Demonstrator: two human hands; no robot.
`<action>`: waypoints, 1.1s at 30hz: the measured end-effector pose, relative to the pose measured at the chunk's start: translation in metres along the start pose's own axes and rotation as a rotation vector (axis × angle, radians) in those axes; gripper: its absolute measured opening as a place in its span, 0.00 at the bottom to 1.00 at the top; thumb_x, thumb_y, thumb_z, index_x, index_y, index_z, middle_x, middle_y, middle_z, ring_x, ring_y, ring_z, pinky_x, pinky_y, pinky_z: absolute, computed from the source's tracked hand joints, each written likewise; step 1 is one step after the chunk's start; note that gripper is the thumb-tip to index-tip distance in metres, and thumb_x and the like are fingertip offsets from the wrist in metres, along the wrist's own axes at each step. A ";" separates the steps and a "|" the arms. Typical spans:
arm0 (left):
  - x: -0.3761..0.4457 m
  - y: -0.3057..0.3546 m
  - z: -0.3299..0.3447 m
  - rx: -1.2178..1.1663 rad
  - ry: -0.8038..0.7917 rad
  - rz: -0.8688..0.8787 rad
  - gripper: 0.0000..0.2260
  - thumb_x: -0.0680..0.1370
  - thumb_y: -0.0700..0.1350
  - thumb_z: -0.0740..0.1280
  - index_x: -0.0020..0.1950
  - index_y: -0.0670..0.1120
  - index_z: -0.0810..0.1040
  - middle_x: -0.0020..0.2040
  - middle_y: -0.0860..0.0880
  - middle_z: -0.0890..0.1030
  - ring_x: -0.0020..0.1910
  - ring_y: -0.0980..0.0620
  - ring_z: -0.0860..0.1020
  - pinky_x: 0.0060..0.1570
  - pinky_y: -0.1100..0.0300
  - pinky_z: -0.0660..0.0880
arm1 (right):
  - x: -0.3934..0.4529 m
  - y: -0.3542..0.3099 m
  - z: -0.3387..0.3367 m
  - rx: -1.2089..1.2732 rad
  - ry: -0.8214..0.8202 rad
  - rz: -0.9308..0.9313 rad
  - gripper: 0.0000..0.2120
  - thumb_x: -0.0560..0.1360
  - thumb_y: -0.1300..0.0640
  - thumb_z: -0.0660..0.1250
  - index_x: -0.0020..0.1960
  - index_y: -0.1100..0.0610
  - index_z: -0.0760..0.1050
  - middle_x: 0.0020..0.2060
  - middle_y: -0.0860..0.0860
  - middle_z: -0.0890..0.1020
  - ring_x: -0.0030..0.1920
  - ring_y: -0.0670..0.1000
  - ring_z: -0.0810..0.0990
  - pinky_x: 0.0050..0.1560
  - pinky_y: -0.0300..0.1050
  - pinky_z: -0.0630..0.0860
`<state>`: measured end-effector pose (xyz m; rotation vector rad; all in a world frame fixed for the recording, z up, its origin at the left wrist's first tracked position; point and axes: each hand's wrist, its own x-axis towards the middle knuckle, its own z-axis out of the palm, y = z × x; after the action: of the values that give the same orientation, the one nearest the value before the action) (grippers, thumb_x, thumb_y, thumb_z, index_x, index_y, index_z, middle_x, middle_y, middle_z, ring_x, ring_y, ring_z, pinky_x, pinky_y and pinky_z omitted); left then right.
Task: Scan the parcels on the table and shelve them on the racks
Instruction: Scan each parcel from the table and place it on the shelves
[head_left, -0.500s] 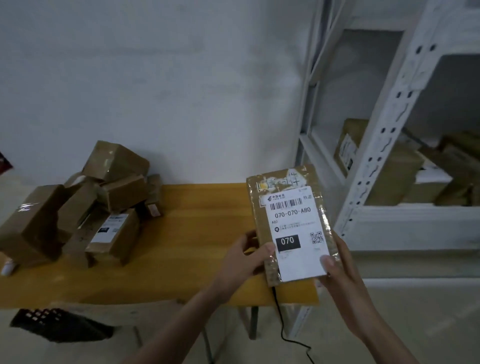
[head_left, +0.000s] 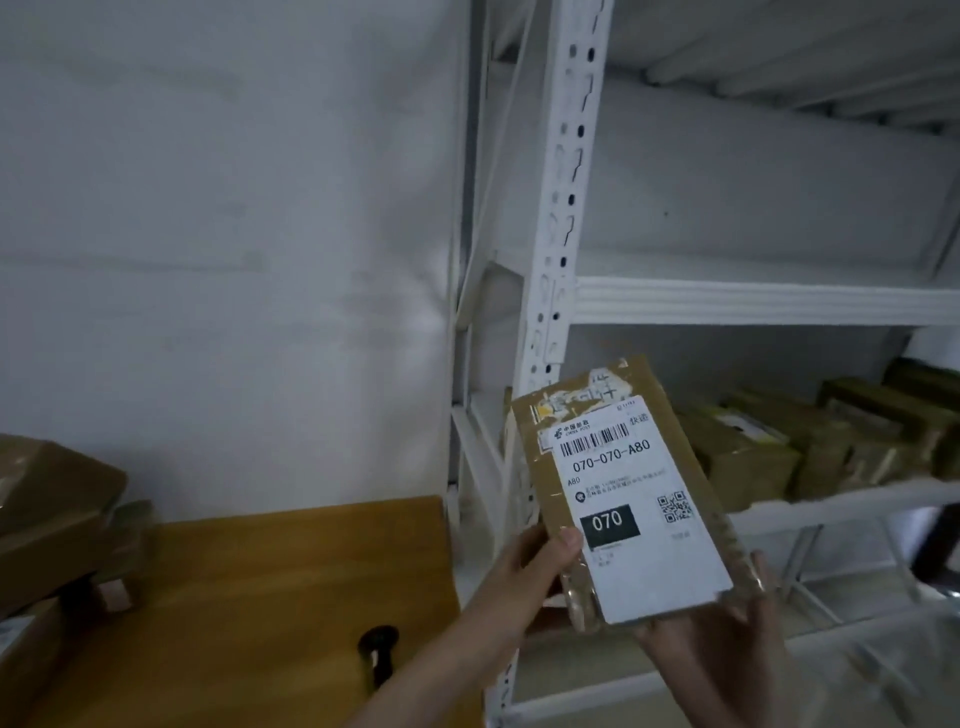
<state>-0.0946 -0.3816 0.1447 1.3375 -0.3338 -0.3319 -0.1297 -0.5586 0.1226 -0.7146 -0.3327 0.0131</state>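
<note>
labelled parcel (head_left: 621, 499) in both grips, left (head_left: 540, 564) & right (head_left: 727, 649), by rack (head_left: 558, 218)

Parcel (head_left: 623, 493) held between left hand (head_left: 535, 566) and right hand (head_left: 727, 654). Rack (head_left: 561, 218) behind parcel; shelved boxes (head_left: 810, 447) right of it. Table (head_left: 249, 597) left of left hand, scanner (head_left: 377, 656) on it, piled boxes (head_left: 57, 519) further left.

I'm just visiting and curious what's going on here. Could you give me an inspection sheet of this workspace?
Surface: wooden table, lower left.
Job's things: held parcel, label reading 070-070-A80; brown parcels at the table's left end; more parcels on shelf.
Clutter: black scanner on the table.
Grippers: left hand and right hand both grip the held parcel.
Cables: nothing seen.
Surroundings: white rack, pale wall.
</note>
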 end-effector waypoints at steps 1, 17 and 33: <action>0.006 0.005 0.010 0.012 -0.011 0.040 0.22 0.68 0.64 0.71 0.57 0.58 0.72 0.51 0.57 0.84 0.50 0.55 0.83 0.50 0.58 0.80 | 0.008 -0.009 -0.002 0.011 -0.055 0.017 0.34 0.80 0.36 0.40 0.75 0.52 0.30 0.74 0.58 0.32 0.73 0.62 0.29 0.69 0.62 0.25; 0.112 0.128 0.090 0.805 0.268 0.770 0.30 0.79 0.64 0.48 0.78 0.52 0.56 0.76 0.55 0.59 0.73 0.58 0.60 0.70 0.58 0.64 | 0.102 -0.192 0.047 -0.736 -0.154 -0.213 0.27 0.74 0.38 0.61 0.72 0.39 0.63 0.65 0.44 0.76 0.65 0.47 0.75 0.63 0.54 0.74; 0.186 0.218 0.044 1.275 0.791 0.867 0.13 0.80 0.51 0.64 0.42 0.45 0.79 0.33 0.51 0.80 0.35 0.51 0.77 0.38 0.53 0.74 | 0.270 -0.213 0.085 -0.977 -0.227 -0.034 0.14 0.79 0.46 0.60 0.62 0.49 0.70 0.50 0.45 0.80 0.49 0.48 0.79 0.47 0.47 0.76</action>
<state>0.0646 -0.4547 0.3756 2.2167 -0.4197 1.3281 0.0786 -0.6318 0.3999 -1.6818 -0.5757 -0.1081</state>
